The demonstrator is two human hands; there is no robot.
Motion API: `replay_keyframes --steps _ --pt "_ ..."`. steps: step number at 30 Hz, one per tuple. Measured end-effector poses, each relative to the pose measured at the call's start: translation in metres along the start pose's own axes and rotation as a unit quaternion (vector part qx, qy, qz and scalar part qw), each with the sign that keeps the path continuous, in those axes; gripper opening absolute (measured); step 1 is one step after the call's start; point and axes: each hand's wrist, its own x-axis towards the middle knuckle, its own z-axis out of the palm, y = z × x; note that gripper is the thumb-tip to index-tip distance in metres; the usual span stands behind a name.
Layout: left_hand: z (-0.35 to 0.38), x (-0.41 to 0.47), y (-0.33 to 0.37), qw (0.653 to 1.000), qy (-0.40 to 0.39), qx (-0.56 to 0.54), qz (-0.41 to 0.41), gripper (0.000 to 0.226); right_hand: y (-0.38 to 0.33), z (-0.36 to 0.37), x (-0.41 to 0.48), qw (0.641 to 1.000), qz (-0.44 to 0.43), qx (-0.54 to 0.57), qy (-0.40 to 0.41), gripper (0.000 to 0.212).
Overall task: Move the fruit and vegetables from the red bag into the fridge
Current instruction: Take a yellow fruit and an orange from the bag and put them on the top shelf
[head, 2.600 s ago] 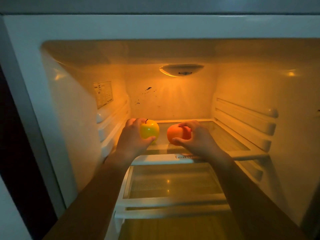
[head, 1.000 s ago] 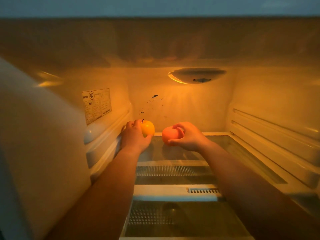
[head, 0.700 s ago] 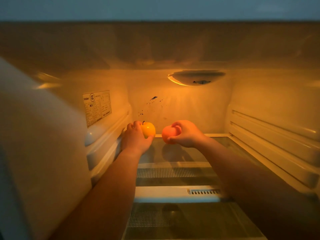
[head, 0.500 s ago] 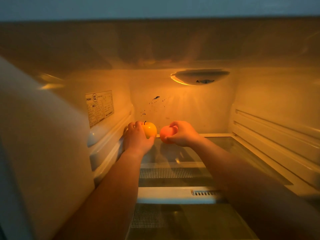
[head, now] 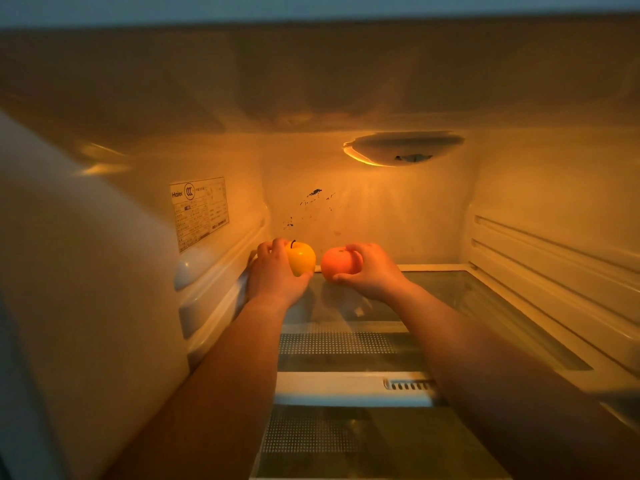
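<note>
Both my arms reach deep into the lit fridge. My left hand (head: pixel 273 271) grips a yellow apple (head: pixel 302 258) with a dark stem, at the back left of the upper glass shelf (head: pixel 450 299). Just to its right, my right hand (head: pixel 372 271) wraps an orange round fruit (head: pixel 337 263) from the right side. Both fruits sit low at the shelf's back edge, close to the rear wall, a small gap between them. I cannot tell whether they rest on the glass. The red bag is out of view.
The fridge lamp (head: pixel 403 148) glows on the rear wall. A label (head: pixel 200 211) is stuck on the left wall above moulded shelf rails (head: pixel 207 289). More rails (head: pixel 554 258) line the right wall. A second shelf (head: pixel 346 438) lies below, its white front trim (head: pixel 332 388) nearer me.
Both hands have carried the fruits from the shelf's front to its back, near the rear wall. The orange fruit has drawn closer to the apple and dropped slightly.
</note>
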Motion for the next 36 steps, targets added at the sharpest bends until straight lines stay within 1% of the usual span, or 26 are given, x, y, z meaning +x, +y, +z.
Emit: replay_keyframes --steps 7,13,17,21,25,36 --pt "0.000 0.001 0.003 1.000 -0.007 0.010 0.006 0.070 -0.001 0.002 0.005 1.000 0.005 0.015 0.021 0.061" --pt "0.000 0.000 0.004 1.000 -0.010 0.020 0.015 0.080 0.001 0.008 0.009 1.000 0.006 0.018 0.011 0.063" --pt "0.000 -0.001 0.004 1.000 -0.014 0.018 0.016 0.074 0.001 0.010 0.011 1.000 0.009 0.019 0.013 0.069" --pt "0.001 0.000 0.003 0.999 -0.012 0.026 0.022 0.067 0.002 0.012 0.011 1.000 0.007 0.017 0.009 0.062" --pt "0.001 0.001 0.001 0.999 -0.004 0.042 0.027 0.065 0.003 0.014 0.013 1.000 0.006 0.018 0.015 0.061" --pt "-0.001 0.002 0.003 0.999 0.000 0.037 0.028 0.061 0.003 0.010 0.010 0.999 0.005 0.029 0.017 0.061"
